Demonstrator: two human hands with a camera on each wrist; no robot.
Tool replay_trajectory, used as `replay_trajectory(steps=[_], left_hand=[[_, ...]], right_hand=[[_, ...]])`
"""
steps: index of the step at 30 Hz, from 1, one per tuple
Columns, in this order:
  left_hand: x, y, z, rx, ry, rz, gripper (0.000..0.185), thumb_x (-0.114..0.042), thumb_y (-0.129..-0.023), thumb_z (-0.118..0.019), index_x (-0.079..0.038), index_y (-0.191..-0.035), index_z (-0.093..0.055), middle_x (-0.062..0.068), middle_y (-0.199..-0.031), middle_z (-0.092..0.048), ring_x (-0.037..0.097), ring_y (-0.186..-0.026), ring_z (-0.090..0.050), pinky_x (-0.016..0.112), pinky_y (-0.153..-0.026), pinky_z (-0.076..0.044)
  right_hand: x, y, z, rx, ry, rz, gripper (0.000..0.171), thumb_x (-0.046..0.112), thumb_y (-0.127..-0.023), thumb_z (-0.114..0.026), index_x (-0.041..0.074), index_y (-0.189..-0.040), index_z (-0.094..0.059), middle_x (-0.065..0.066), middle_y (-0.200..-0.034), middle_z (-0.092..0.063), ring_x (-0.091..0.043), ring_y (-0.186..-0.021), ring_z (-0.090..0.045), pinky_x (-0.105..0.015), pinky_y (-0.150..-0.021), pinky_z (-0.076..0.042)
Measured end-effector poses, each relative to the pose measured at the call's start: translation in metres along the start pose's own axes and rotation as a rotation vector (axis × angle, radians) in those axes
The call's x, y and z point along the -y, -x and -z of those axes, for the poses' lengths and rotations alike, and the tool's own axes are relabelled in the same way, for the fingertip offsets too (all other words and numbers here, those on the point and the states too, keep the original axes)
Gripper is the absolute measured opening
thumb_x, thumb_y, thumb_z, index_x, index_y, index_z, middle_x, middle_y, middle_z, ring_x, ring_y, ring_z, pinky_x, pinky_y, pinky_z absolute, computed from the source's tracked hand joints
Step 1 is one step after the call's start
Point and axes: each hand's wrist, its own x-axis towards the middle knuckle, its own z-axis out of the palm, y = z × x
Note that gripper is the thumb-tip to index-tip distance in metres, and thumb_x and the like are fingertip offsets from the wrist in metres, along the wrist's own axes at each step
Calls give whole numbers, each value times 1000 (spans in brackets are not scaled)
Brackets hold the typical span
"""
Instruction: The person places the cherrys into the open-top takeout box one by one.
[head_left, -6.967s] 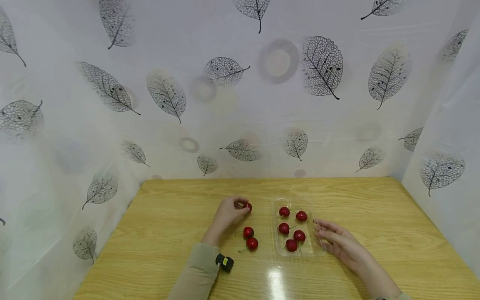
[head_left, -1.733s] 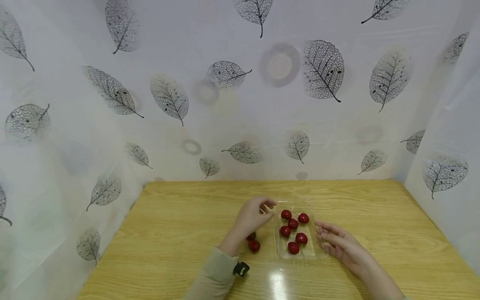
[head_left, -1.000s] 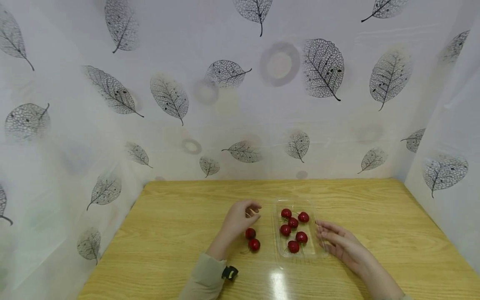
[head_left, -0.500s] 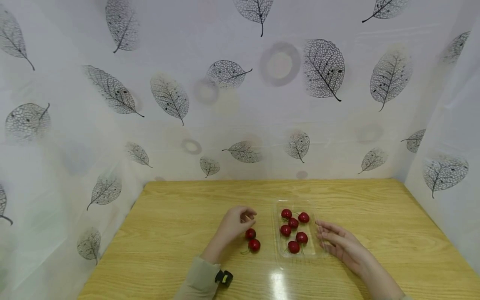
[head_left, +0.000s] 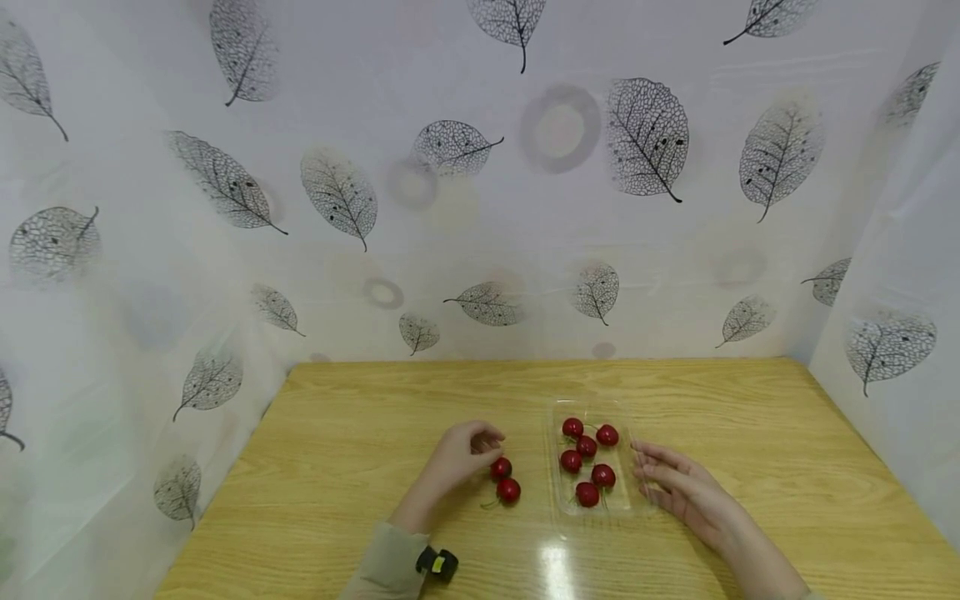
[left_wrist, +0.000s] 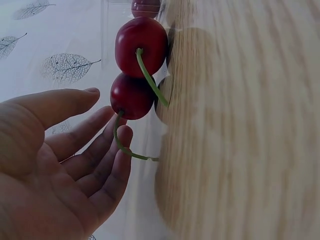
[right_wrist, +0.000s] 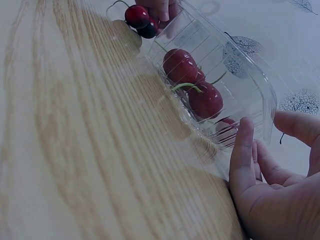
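My left hand (head_left: 459, 457) hovers just behind two red cherries on the table, fingers loosely bent and nothing between them. The farther cherry (head_left: 501, 468) is nearest its fingertips; the nearer cherry (head_left: 508, 490) touches it. In the left wrist view, thumb and fingers are spread apart beside the farther cherry (left_wrist: 132, 96) with its green stem. A clear plastic container (head_left: 557, 500) holds several cherries (head_left: 603, 476). At its right side, my right hand (head_left: 686, 490) has relaxed, extended fingers against or very near the wall. The right wrist view shows these fingers (right_wrist: 243, 150) by the container's end.
The wooden table (head_left: 360, 417) bears everything. Behind and beside it hang pale curtains (head_left: 480, 208) printed with dark leaf skeletons. A black wrist camera (head_left: 437, 564) sits at the left sleeve's cuff.
Seven seconds ago my left hand held a cherry; the container now holds one more. Since then the hand has come back left and nearer, to the two cherries. My right hand stays put.
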Motion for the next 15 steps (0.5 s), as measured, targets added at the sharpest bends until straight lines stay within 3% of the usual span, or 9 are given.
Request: replay_trajectory(steps=[15], left_hand=[[6,8,4,109,42,67,24,-16,-97,-79,-4,-116,-74,5,-102,-74,12,-88,-64,23,-78,-55]], right_hand=[[0,0,2,16,-20,0,52,13,-111,-52,5,-161,-38,16,-128,-65,-1,-118,-65,-23,-102,-57]])
